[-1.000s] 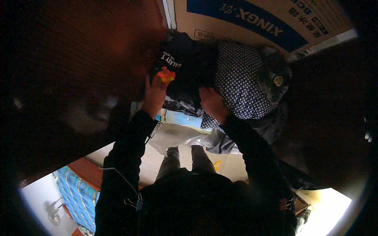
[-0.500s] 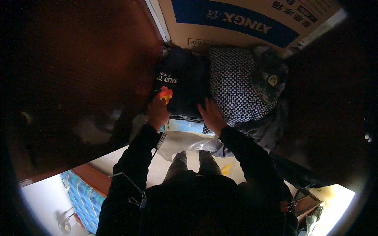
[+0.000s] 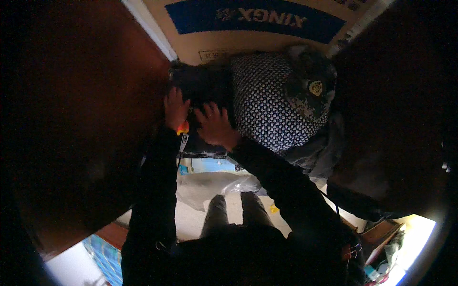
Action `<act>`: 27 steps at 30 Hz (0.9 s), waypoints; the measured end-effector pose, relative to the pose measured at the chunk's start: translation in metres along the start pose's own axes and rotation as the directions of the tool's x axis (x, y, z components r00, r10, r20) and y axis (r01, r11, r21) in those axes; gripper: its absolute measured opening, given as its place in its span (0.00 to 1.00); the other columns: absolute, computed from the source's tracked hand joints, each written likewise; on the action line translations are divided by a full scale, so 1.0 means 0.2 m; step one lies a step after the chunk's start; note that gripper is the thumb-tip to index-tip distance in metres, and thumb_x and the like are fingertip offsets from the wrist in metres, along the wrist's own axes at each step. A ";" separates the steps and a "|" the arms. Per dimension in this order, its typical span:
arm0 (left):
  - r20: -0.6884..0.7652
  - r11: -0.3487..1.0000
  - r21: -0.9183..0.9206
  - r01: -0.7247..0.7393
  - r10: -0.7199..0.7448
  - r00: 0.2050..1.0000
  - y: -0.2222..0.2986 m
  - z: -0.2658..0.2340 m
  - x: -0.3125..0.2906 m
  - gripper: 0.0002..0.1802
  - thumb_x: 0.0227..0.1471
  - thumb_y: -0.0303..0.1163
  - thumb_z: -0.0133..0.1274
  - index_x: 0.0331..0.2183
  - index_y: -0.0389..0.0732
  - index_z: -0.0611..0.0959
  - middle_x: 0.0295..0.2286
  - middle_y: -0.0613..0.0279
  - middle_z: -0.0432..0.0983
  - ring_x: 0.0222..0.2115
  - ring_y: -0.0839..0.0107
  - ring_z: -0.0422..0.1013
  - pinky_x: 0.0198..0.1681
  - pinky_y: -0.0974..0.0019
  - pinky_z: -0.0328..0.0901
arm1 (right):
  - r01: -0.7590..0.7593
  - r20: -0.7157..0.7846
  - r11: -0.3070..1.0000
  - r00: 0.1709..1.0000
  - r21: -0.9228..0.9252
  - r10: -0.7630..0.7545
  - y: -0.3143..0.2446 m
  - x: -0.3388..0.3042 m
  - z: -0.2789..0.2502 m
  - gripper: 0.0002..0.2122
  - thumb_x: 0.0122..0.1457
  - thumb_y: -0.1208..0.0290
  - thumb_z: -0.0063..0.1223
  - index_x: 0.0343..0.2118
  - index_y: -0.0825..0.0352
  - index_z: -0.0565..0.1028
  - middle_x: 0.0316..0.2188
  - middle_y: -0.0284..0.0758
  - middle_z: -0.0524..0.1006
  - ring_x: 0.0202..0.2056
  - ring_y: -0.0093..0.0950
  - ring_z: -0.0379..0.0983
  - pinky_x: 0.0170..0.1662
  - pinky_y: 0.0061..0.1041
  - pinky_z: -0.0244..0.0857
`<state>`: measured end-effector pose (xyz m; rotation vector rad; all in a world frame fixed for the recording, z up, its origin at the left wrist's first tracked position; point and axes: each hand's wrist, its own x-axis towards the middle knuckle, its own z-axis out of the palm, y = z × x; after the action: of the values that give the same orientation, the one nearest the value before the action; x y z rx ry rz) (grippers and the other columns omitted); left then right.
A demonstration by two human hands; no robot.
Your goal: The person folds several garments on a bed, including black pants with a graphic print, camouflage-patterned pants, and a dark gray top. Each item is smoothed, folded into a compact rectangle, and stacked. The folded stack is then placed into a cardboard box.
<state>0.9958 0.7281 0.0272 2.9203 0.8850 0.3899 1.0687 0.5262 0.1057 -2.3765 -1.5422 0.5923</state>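
My left hand [image 3: 175, 108] lies on the left side of a dark folded garment [image 3: 202, 78], its fingers stretched toward the far end. Beside it, my right hand [image 3: 214, 126] rests with spread fingers on the middle of the same cloth. A small orange-yellow print [image 3: 182, 127] shows by my left wrist. Right of the garment bulges a black-and-white patterned fabric bundle [image 3: 265, 100], with a camouflage cap [image 3: 300, 90] on top. The light is dim, so the garment's folds are hard to make out.
A large cardboard box [image 3: 191, 45] stands behind the clothes. Dark brown panels, one at left [image 3: 86, 119] and one at right [image 3: 391, 128], flank the space. Grey cloth [image 3: 315, 152] droops at right. Nearer me are a light-blue package [image 3: 210, 165] and clear plastic [image 3: 200, 183].
Both hands have moved farther forward over the garment, the right one also leftward, nearer the left. The orange print now sits by my left wrist, and the garment's white lettering no longer shows.
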 end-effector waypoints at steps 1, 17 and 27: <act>-0.016 1.000 0.010 -0.025 0.026 1.000 -0.02 0.00 0.00 0.31 0.52 0.42 0.51 0.55 0.38 0.67 0.56 0.47 0.58 0.56 0.51 0.57 0.57 0.47 0.52 | -0.077 -0.027 0.994 0.997 0.077 0.079 0.04 0.10 -0.03 0.35 0.56 0.52 0.48 0.63 0.62 0.52 0.63 0.51 0.50 0.63 0.49 0.45 0.61 0.54 0.42; 0.155 0.965 -0.192 -0.181 0.211 0.965 0.60 -0.13 -0.74 0.32 0.52 0.42 0.52 0.57 0.46 0.65 0.60 0.47 0.47 0.61 0.47 0.45 0.57 0.32 0.41 | -0.065 -0.760 0.995 0.642 0.070 0.095 0.54 -1.02 -0.23 0.13 0.46 0.78 0.56 0.37 0.64 0.76 0.37 0.39 0.76 0.37 0.37 0.73 0.37 0.29 0.70; 0.259 0.901 -0.432 -0.019 0.144 0.955 0.77 -0.38 -0.94 0.25 0.49 0.31 0.55 0.50 0.40 0.72 0.52 0.48 0.64 0.52 0.50 0.62 0.53 0.45 0.55 | -0.719 -0.195 0.471 0.437 0.511 0.878 1.11 -1.45 -0.12 0.37 0.50 0.56 0.60 0.60 0.70 0.57 0.49 0.55 0.69 0.52 0.49 0.64 0.54 0.39 0.61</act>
<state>0.9077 0.4949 0.0801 2.5231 0.5514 0.1344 1.1558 0.1707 0.0926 -2.5703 0.0496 0.3814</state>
